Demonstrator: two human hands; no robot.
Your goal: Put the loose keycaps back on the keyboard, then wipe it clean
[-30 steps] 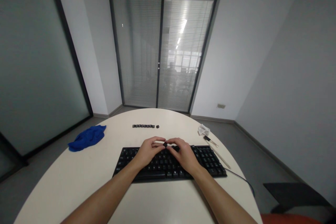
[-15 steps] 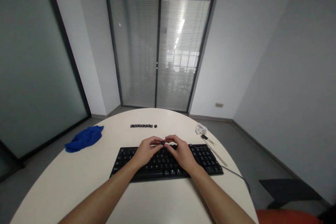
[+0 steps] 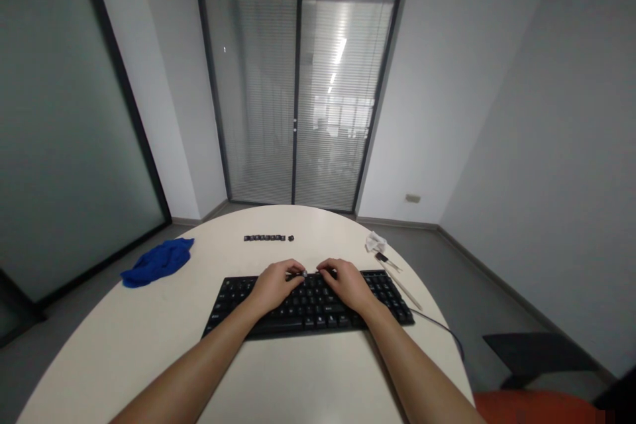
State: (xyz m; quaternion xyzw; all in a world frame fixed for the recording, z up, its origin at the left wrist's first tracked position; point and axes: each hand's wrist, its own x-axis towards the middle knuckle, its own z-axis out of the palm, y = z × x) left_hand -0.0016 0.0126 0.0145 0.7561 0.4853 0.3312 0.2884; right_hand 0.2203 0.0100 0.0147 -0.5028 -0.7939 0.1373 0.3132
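A black keyboard (image 3: 313,321) lies in front of me on the round white table (image 3: 278,377). Over its upper left-middle part, my left hand (image 3: 275,286) pinches a small keycap (image 3: 305,273) between thumb and fingers. My right hand (image 3: 345,283) is at the keyboard's upper edge, a short gap to the right of the left hand. Its thumb and fingertips are drawn together, and whatever is between them is too small to make out. Beyond the keyboard, a row of loose black keycaps (image 3: 264,238) stands on the table, with a single keycap (image 3: 291,238) just right of it.
A crumpled blue cloth (image 3: 159,263) lies at the left. To the right are a white tissue (image 3: 376,242), a small black-tipped brush (image 3: 382,257) and a thin pale stick (image 3: 405,288). The keyboard cable (image 3: 440,322) runs off the right edge, near a red chair (image 3: 536,407).
My hands, which met at one small dark piece, have moved apart. The keycap stays in my left fingertips, turned to show a lighter side. The view has shifted slightly.
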